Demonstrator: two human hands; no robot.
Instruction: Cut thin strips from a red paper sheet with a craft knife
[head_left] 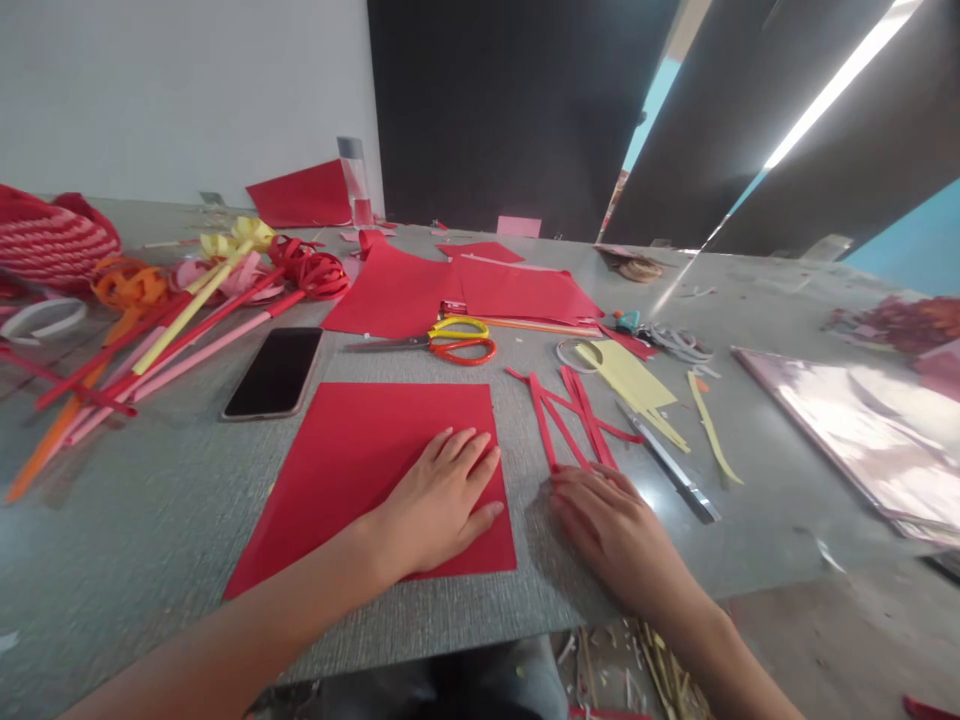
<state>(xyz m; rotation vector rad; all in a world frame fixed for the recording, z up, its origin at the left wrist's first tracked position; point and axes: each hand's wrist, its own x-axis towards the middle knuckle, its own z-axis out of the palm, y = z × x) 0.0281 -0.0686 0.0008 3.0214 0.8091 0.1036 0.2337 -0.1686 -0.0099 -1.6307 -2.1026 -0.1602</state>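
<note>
My left hand (441,500) lies flat, fingers a little spread, on the right part of a square sheet of red paper (345,460). Palm down on the table, my right hand (611,525) rests with its fingers loosely bent over the lower ends of several narrow red paper strips (581,420); its thumb is hidden. Right of that hand lies a silver craft knife (675,470). Scissors (457,342) with one yellow and one red handle lie beyond the sheet. A dark-screened phone (274,373) is at the sheet's upper left.
Paper flowers (172,330) on rolled stems lie at left, near a red-and-white woven item (56,240). More red paper (405,290) and a clear bottle (357,185) stand farther back. Yellow paper (630,377) lies beyond the strips; a shiny flat pack (862,430) is at right.
</note>
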